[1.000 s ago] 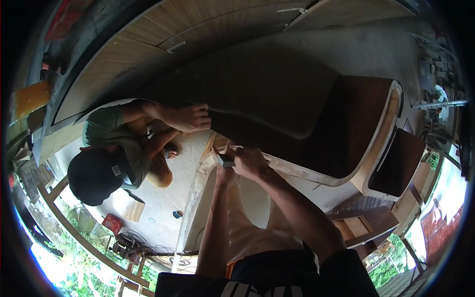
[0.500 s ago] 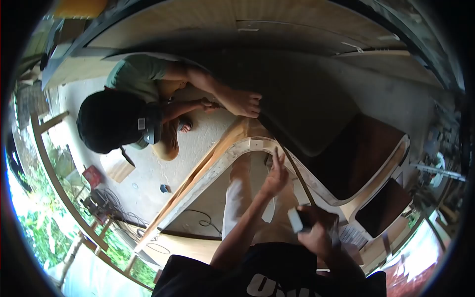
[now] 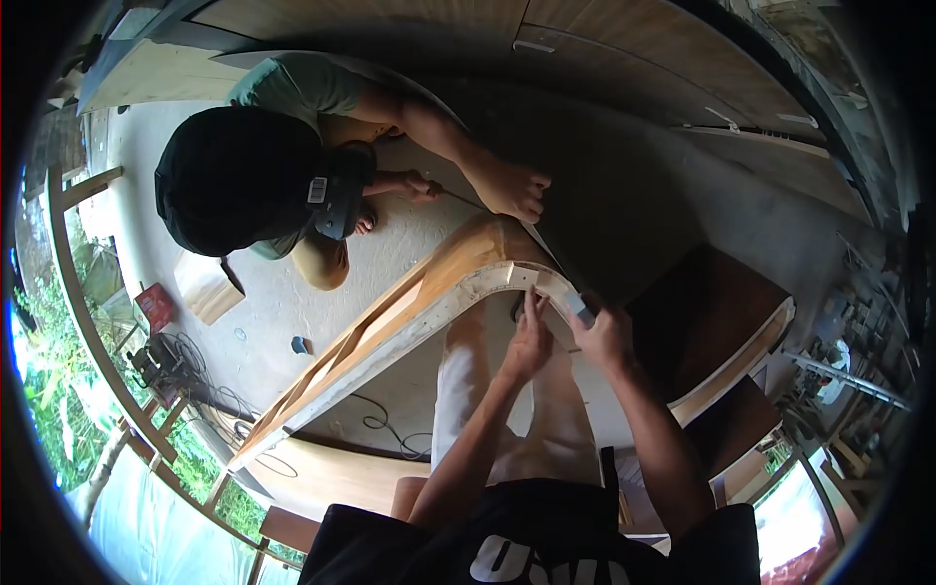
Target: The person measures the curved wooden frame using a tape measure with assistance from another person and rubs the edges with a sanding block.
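Note:
A curved wooden frame (image 3: pixel 453 283) with a pale edge bends in front of my legs. At its bend, my left hand (image 3: pixel 529 341) has its fingers stretched up to the inner edge, apparently touching it, with nothing visible in them. Just to the right, my right hand (image 3: pixel 604 339) grips a small grey block (image 3: pixel 582 310) against the outer side of the bend; its exact kind is hidden by my fingers. A dark sheet (image 3: pixel 624 205) runs along that outer side. Another person's hand (image 3: pixel 517 192) presses at the sheet near the top of the bend.
A crouching person in a black cap (image 3: pixel 224 180) is at the left, another hand around a thin rod-like tool (image 3: pixel 458 198). Cables (image 3: pixel 195 375) and a blue cup-like object (image 3: pixel 301 345) lie on the floor. A dark panel (image 3: pixel 707 312) stands at the right.
My right hand has moved up and forward with the block, from near my body to the bend. My left fingers have drawn closer together at the inner edge. The view has shifted slightly.

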The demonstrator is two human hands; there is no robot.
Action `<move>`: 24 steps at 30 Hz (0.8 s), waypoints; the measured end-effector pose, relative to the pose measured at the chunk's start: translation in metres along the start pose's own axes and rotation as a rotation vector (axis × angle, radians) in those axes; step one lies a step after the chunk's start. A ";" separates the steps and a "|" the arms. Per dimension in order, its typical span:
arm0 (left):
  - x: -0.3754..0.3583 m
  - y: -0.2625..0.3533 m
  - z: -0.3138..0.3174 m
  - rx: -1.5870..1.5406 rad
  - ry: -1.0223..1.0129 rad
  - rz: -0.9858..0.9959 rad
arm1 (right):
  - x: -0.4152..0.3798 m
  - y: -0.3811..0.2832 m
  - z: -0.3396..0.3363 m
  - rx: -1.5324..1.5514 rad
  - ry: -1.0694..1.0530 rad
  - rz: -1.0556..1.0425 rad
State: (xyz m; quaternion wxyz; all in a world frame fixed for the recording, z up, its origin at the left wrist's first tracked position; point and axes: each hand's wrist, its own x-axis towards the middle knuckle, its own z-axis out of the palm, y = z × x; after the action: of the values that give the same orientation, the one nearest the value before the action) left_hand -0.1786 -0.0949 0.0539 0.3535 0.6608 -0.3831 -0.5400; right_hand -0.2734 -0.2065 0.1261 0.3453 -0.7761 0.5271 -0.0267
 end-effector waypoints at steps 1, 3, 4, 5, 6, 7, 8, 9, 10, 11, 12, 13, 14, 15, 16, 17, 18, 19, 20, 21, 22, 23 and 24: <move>-0.005 0.004 -0.008 -0.004 -0.005 -0.013 | 0.000 0.010 0.006 -0.006 0.000 0.018; -0.005 0.004 -0.014 0.046 -0.002 -0.010 | -0.002 0.013 0.008 -0.074 0.025 0.015; -0.001 0.004 -0.015 0.029 -0.011 -0.045 | 0.003 0.015 0.012 -0.079 0.032 0.013; -0.006 0.005 -0.015 0.014 -0.033 -0.095 | 0.001 0.017 0.017 -0.053 0.059 -0.028; -0.005 0.005 -0.014 0.016 -0.032 -0.067 | 0.001 0.021 0.022 -0.026 0.095 -0.069; -0.005 0.002 -0.012 0.020 -0.049 -0.060 | 0.004 0.022 0.024 -0.019 0.060 0.006; -0.004 -0.001 -0.010 -0.010 -0.044 -0.045 | 0.004 0.022 0.023 -0.021 0.075 0.022; 0.000 -0.003 -0.007 -0.041 -0.040 -0.021 | 0.006 0.021 0.022 -0.053 -0.008 0.100; 0.004 -0.008 -0.004 -0.033 -0.048 -0.044 | 0.011 0.019 0.020 -0.084 -0.087 0.175; 0.006 -0.003 -0.008 -0.032 -0.065 -0.100 | 0.011 0.015 0.017 -0.110 -0.172 0.258; 0.014 0.002 -0.013 -0.030 -0.078 -0.150 | 0.006 0.012 0.014 -0.089 -0.103 0.193; 0.019 -0.007 -0.013 -0.004 -0.056 -0.091 | 0.002 0.011 0.013 -0.072 -0.029 0.117; 0.030 -0.012 -0.017 0.068 -0.028 -0.013 | -0.003 0.007 0.004 -0.043 -0.031 0.090; 0.031 -0.023 -0.019 0.136 -0.007 0.045 | -0.010 -0.006 -0.017 -0.027 -0.084 0.049; 0.041 -0.067 -0.016 0.028 -0.162 -0.413 | -0.029 -0.026 -0.046 -0.002 -0.153 0.031; 0.040 -0.049 -0.017 -0.072 -0.076 -0.191 | -0.052 -0.047 -0.075 0.012 -0.174 0.055; 0.042 -0.039 -0.016 -0.119 -0.085 -0.179 | -0.067 -0.064 -0.104 0.012 -0.170 0.055; 0.043 -0.032 -0.015 -0.167 -0.087 -0.166 | -0.081 -0.076 -0.130 -0.027 -0.205 0.038; 0.043 -0.034 -0.013 -0.178 -0.101 -0.107 | -0.093 -0.075 -0.137 0.047 -0.073 -0.010; 0.043 -0.036 -0.010 -0.098 -0.095 -0.090 | -0.098 -0.072 -0.136 0.044 -0.055 0.003; 0.042 -0.033 -0.008 -0.017 -0.090 -0.076 | -0.103 -0.069 -0.131 0.045 -0.025 0.014; 0.041 -0.032 -0.006 -0.030 -0.105 -0.132 | -0.104 -0.063 -0.125 0.046 0.003 0.018; 0.042 -0.032 -0.001 -0.020 -0.116 -0.129 | -0.099 -0.055 -0.117 0.050 -0.009 -0.013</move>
State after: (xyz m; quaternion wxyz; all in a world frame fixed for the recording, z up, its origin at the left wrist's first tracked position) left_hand -0.1686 -0.1178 0.0071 0.3016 0.6481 -0.3543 -0.6029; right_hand -0.3208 -0.1720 0.2781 0.3669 -0.7707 0.5196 -0.0385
